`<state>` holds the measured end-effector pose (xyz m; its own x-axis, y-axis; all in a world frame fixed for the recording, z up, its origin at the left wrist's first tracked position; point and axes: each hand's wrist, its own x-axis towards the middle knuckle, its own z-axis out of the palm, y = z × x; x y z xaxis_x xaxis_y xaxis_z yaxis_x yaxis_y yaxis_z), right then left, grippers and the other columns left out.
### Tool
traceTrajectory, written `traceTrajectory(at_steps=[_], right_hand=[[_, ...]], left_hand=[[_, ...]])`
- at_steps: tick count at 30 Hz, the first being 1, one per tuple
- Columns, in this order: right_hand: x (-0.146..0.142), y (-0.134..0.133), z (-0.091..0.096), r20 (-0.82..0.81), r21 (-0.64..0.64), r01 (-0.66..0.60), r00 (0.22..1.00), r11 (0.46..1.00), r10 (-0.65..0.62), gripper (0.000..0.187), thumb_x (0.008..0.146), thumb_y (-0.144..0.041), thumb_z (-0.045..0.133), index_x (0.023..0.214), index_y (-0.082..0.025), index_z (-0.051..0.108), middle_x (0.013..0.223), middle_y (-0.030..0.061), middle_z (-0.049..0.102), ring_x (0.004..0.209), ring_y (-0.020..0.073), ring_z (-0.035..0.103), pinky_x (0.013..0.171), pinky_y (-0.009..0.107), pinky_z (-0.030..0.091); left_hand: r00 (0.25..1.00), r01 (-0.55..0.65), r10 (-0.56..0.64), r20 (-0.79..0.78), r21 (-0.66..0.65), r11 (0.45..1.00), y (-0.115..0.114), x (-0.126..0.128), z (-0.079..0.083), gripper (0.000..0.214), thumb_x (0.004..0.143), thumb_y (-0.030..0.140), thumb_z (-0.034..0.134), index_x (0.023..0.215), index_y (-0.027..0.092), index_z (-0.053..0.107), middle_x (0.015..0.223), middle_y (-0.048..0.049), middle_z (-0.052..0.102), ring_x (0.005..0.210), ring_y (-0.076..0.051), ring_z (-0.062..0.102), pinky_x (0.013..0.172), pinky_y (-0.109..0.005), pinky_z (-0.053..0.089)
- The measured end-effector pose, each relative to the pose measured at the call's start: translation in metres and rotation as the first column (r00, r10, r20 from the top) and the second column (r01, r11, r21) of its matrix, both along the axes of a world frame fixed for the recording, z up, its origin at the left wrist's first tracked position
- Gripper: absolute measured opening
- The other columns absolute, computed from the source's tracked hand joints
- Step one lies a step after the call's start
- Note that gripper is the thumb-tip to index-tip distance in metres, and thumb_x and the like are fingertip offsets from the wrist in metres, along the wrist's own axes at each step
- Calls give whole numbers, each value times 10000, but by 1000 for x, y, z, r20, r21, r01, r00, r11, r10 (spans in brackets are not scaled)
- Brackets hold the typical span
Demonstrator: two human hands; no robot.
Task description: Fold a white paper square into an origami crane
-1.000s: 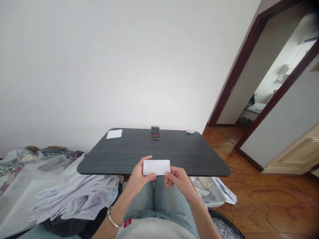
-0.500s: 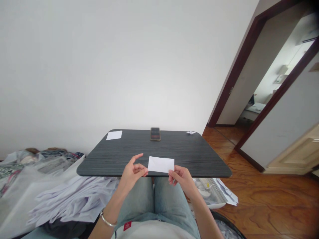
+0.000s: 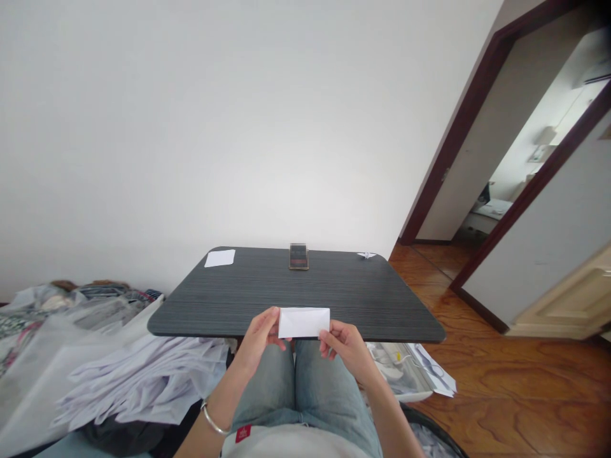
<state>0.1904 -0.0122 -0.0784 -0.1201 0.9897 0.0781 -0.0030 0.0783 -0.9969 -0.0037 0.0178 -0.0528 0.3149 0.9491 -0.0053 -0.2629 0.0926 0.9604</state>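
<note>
A folded white paper point(image 3: 304, 322) is held in the air just over the near edge of the dark grey table point(image 3: 363, 299). My left hand point(image 3: 260, 336) pinches its left end, and my right hand point(image 3: 344, 346) pinches its right end from below. Both hands hover above my lap in light jeans. A silver bangle sits on my left wrist.
A phone point(image 3: 298, 256) stands at the table's far edge, a white paper sheet point(image 3: 220, 257) lies at its far left corner, and a small folded paper point(image 3: 366, 255) at its far right. Crumpled papers and bags point(image 3: 138, 381) lie at left. An open doorway point(image 3: 515, 184) is at right.
Half a second ago my left hand had let go and only the right held the paper; now the left hand pinches the left end again and the paper sits level.
</note>
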Motion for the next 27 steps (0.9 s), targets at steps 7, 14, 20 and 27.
traceTrajectory(at_steps=[7, 14, 20, 27], right_hand=[[-3, 0, -1, 40, 12, -22, 999, 1000, 21, 311, 767, -436, 572, 638, -158, 519, 535, -2, 595, 453, 93, 544, 417, 181, 407], [-4, -3, 5, 140, 60, 134, 980, 989, -141, 430, 783, -352, 558, 1155, -188, 418, 592, -47, 589, 401, 97, 520, 332, 163, 348], [-10, -11, 10, 237, 223, 56, 965, 973, -109, 423, 822, -249, 499, 1239, -249, 431, 813, 5, 622, 549, 116, 626, 418, 180, 433], [-21, -5, -7, 321, 389, 111, 914, 915, -247, 204, 732, -136, 503, 861, -195, 649, 753, 28, 672, 608, 146, 606, 491, 204, 448]], left_hand=[[989, 69, -60, -139, 59, 996, 4, -2, -6, 259, 688, 361, 653, 761, 126, 573, 564, 13, 579, 452, -100, 531, 368, -171, 417], [879, -124, 276, -388, 372, 920, 5, -5, -13, 233, 777, 376, 539, 675, 182, 460, 578, 30, 547, 524, -123, 548, 434, -190, 415], [691, -61, 454, -562, 580, 812, -2, 1, -11, 218, 816, 325, 472, 649, 184, 469, 556, 47, 488, 525, -107, 514, 506, -191, 382], [809, -157, 391, -439, 480, 863, -8, 10, -14, 207, 798, 323, 489, 657, 189, 417, 565, 58, 427, 525, -101, 461, 480, -181, 338]])
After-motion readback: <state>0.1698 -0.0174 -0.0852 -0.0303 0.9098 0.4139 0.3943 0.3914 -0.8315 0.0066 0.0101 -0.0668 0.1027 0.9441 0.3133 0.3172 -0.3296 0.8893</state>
